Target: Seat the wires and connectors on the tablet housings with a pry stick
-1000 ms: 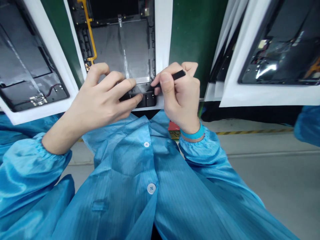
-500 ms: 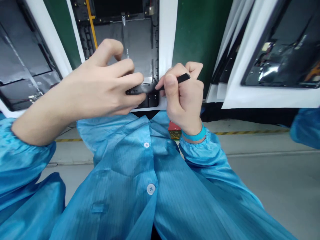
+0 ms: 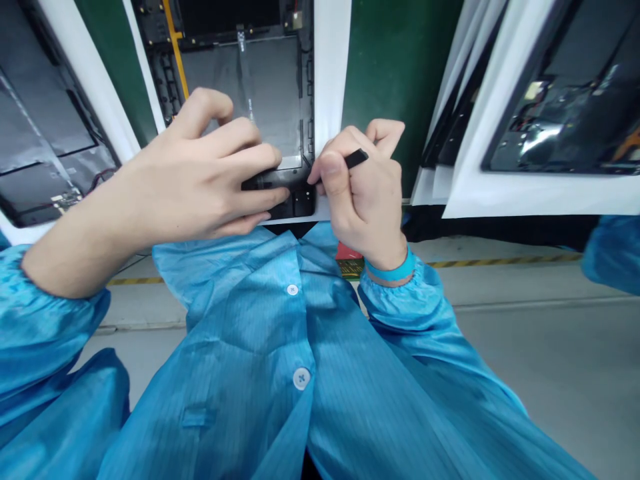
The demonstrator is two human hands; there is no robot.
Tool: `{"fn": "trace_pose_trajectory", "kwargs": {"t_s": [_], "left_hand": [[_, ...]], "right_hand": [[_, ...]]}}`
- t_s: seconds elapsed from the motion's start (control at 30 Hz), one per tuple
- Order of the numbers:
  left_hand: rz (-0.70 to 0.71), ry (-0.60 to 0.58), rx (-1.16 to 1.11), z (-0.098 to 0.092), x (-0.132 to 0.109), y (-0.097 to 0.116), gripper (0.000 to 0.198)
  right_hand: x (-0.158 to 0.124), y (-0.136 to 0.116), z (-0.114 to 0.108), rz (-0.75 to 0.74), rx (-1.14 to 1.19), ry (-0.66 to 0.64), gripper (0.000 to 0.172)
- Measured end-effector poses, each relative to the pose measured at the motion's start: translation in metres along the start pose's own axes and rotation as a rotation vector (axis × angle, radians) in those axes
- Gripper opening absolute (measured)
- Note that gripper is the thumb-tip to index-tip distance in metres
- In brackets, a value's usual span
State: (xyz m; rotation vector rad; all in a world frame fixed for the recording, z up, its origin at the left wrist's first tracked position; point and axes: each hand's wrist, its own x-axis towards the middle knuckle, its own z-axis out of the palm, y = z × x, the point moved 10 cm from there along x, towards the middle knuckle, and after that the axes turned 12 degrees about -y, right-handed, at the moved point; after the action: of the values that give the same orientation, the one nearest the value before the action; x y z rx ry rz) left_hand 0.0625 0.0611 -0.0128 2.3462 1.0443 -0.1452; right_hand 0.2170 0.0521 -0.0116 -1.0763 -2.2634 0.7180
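Your right hand (image 3: 361, 195) gripped a black tool (image 3: 356, 159) at the tablet's (image 3: 240, 93) lower edge; your curled left hand (image 3: 195, 175) pressed a black flap (image 3: 273, 179) there, with open green panel (image 3: 400, 87) just right.

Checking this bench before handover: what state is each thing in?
Middle tablet: back off, insides showing.
Left hand: fingers on the tablet's lower black part.
Right hand: pinching a black pick.
Wrist strap: on right wrist.
Blue coat: buttoned.
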Motion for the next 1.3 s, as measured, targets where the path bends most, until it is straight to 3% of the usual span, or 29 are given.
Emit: {"fn": "trace_pose_trajectory", "kwargs": {"t_s": [0.1, 0.37, 0.7, 0.87, 1.1, 1.3], "left_hand": [[0.115, -0.187, 0.046, 0.008, 0.005, 0.018, 0.078], [0.077, -0.231, 0.115, 0.012, 0.006, 0.023, 0.074], [0.069, -0.149, -0.012, 0.004, 0.006, 0.019, 0.063], [0.075, -0.161, 0.036, 0.008, 0.005, 0.020, 0.068], [0.061, -0.134, -0.017, 0.012, 0.000, 0.016, 0.057], [0.041, -0.038, -0.013, 0.019, -0.007, 0.014, 0.049]], "right_hand": [[0.001, 0.001, 0.002, -0.002, 0.035, -0.009, 0.048], [0.003, -0.003, 0.007, -0.049, 0.083, -0.025, 0.040], [0.004, -0.003, 0.010, -0.030, 0.042, -0.054, 0.045], [0.003, -0.001, 0.015, -0.025, -0.001, -0.101, 0.049], [-0.002, 0.015, 0.020, 0.062, 0.099, -0.140, 0.058], [0.002, 0.008, 0.021, 0.035, 0.038, -0.159, 0.063]]}}
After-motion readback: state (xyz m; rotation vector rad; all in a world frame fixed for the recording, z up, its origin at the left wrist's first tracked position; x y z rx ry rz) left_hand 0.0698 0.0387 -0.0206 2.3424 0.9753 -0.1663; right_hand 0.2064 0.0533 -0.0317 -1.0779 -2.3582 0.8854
